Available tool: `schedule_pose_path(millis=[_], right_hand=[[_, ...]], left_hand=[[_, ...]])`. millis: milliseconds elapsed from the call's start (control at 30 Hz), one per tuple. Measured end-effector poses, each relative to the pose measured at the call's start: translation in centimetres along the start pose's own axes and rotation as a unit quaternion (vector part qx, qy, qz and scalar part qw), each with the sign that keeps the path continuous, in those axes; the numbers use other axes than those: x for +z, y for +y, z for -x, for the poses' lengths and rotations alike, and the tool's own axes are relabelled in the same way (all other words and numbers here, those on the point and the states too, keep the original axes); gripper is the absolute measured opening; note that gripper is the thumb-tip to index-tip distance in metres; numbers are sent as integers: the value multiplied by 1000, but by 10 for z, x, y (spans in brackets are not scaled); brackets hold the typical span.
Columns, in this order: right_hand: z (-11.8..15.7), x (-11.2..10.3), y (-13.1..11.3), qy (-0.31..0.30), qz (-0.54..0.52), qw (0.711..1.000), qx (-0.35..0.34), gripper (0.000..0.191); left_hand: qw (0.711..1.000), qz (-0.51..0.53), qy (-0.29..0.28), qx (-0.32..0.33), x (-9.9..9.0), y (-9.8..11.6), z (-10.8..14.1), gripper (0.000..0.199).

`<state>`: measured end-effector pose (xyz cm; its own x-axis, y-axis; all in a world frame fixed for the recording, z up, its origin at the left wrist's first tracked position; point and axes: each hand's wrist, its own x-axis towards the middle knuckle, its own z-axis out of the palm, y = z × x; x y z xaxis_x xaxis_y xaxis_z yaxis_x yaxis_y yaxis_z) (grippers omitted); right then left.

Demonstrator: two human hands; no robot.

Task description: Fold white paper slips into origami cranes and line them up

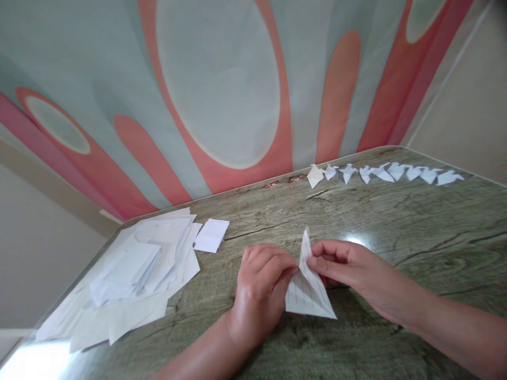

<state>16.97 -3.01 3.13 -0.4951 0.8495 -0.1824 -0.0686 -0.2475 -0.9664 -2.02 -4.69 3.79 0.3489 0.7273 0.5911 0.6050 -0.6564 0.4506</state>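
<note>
A folded sheet of lined white paper [309,295] is held up between my two hands over the wooden table, with a narrow point rising at its top and a wide pointed base below. My left hand [263,287] pinches its left side between thumb and fingers. On the right side, my right hand [344,264] grips the upper part, its thumb in front and the fingers behind.
On the wood-patterned table [253,232], a loose pile of white papers [134,269] lies at the left, beside a small paper stack [212,235]. Several folded paper figures [384,172] line the back right edge. A patterned wall covering [217,79] stands behind.
</note>
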Motion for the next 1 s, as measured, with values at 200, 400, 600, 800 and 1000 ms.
schedule_pose_path(millis=[200, 400, 600, 800, 1000], right_hand=[[0, -1, -2, 1, 32, 999, 13, 30], [2, -1, -2, 33, 118, 992, 10, 30], [1, -1, 1, 31, 135, 990, 7, 30], [1, -4, 1, 120, 209, 969, -52, 27], [0, -9, -2, 158, 144, 972, -102, 33]], left_hand=[[999, 31, -6, -30, 1, 1, 0, 10], [996, 66, -5, -54, 4, 1, 7, 14], [993, 98, -55, 36, -1, -1, 8, 30], [992, 122, -35, 18, -3, 0, 4, 26], [991, 133, -19, -25, -2, 2, 2, 24]])
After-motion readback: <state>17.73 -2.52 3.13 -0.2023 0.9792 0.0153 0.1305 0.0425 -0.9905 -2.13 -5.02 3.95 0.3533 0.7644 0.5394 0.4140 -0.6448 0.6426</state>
